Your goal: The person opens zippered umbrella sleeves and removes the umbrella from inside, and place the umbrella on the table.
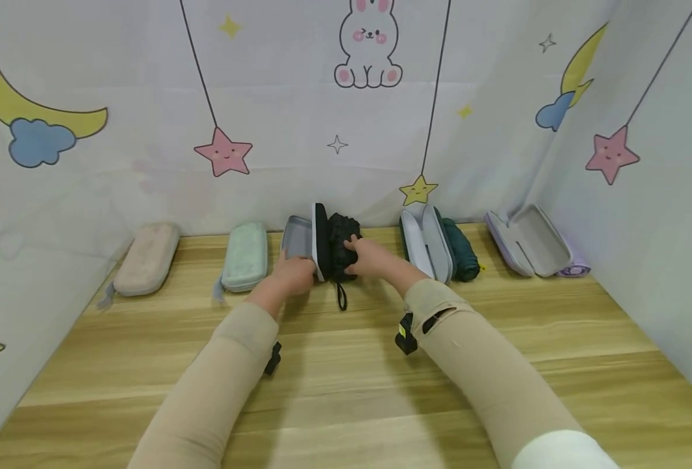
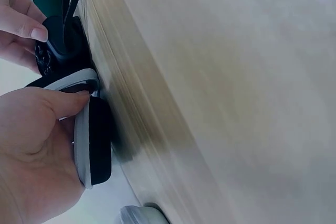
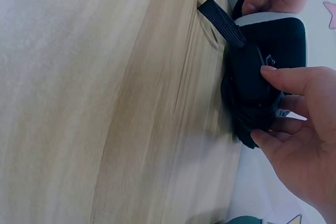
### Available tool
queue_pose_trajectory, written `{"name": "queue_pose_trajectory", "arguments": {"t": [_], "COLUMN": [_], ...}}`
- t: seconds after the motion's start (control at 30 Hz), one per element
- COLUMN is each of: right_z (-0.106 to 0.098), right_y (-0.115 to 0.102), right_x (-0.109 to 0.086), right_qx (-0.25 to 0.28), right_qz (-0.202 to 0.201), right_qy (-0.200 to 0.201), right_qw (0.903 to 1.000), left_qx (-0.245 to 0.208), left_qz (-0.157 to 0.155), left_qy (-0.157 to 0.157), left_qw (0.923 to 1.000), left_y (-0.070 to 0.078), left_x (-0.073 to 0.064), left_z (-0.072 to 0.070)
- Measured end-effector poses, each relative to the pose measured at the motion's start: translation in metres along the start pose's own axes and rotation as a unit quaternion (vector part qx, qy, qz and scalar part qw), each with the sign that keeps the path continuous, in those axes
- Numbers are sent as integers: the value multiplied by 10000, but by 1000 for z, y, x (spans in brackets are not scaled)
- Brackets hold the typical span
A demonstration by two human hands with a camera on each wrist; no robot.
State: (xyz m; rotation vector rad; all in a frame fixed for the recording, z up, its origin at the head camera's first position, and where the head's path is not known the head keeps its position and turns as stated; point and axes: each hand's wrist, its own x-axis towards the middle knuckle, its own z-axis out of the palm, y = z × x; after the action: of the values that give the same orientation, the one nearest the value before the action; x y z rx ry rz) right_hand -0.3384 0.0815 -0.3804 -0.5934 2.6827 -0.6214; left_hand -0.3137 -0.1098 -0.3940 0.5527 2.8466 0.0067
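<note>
A black zip case [image 1: 321, 242] with a grey lining stands unfolded at the back of the table, one half upright. My left hand [image 1: 292, 275] holds it by the near end; in the left wrist view the thumb presses at the fold between its halves [image 2: 101, 145]. Against the upright half lies a folded black umbrella [image 1: 340, 242], its wrist loop hanging toward me. My right hand [image 1: 375, 256] grips the umbrella from the right, and the right wrist view shows the thumb on its handle end [image 3: 249, 74] with fingers round the far side.
Left of the hands lie a closed beige case [image 1: 148, 259] and a closed mint case [image 1: 246, 257]. To the right are an opened green case [image 1: 425, 244] with a dark green umbrella [image 1: 462, 251], then an opened lilac case [image 1: 533, 241] with a purple umbrella [image 1: 575, 266]. A printed curtain [image 1: 299, 130] hangs behind.
</note>
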Motion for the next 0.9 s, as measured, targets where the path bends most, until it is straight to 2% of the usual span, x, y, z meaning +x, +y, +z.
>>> {"name": "queue_pose_trajectory", "arguments": {"t": [0.13,0.23,0.37,0.53,0.63,0.77,0.9], "right_z": [-1,0,2,2,-1,-8,-11], "right_y": [3,5,8,10,7,-1,-8], "right_x": [2,2,0,-5,-10,-18,-29], "right_qx": [156,132,39,136,175,-247,-740], "right_qz": [17,7,-41,-95,-104,-200,-389], "right_qy": [72,72,107,225,316,482,582], "right_qw": [9999,9999,9999,9996,9993,9983,9948], "left_qx": [19,110,264,328,86,-598,-1182], "left_qz": [2,29,111,212,212,96,-296], "left_qy": [-80,-8,346,979,1437,1991,2160], "left_qw": [10000,9999,9990,9944,9894,9781,9688], "left_y": [1,3,4,0,-2,-6,-17], "left_x": [-1,-5,-9,-8,-12,-24,-41], "left_z": [-3,-6,-6,0,-1,-7,-14]}}
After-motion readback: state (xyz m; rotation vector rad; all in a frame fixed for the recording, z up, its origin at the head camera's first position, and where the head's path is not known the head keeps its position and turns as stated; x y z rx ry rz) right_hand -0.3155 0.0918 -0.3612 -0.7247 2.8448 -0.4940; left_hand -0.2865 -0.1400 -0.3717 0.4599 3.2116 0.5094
